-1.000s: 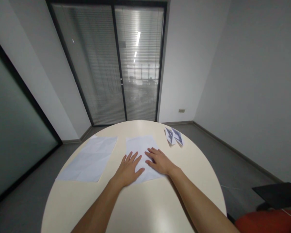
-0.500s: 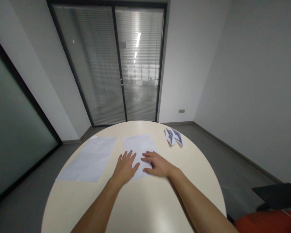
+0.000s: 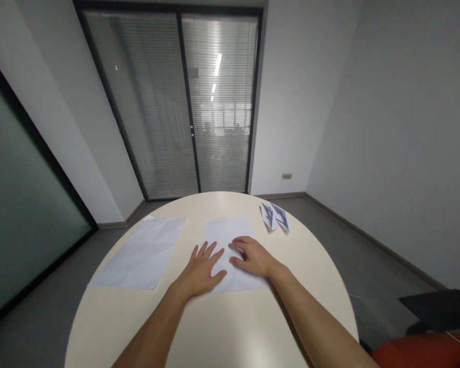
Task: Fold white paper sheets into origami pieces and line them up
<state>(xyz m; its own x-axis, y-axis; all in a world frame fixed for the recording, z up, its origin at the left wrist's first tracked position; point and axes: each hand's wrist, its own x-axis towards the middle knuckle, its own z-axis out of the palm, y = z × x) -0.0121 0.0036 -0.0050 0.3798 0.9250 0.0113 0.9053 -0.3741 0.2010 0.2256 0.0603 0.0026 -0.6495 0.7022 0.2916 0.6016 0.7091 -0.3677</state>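
Note:
A white sheet of paper lies flat on the round table in front of me. My left hand rests palm down over its left edge, fingers spread. On the right part of the same sheet, my right hand touches down with its fingers bent and thumb apart, nothing gripped. Left of my hands lie larger white sheets with faint creases, one corner peeking out from beneath. Part of the sheet in the middle is hidden under both hands.
The cream round table fills the lower middle. At its far right edge stands a folded paper piece with dark print. Beyond the right edge are a red seat and a black flat object. Glass doors stand behind.
The middle sheet has shifted right and a little toward me, and sits straighter. Both hands moved slightly right; the right hand's fingers are more bent.

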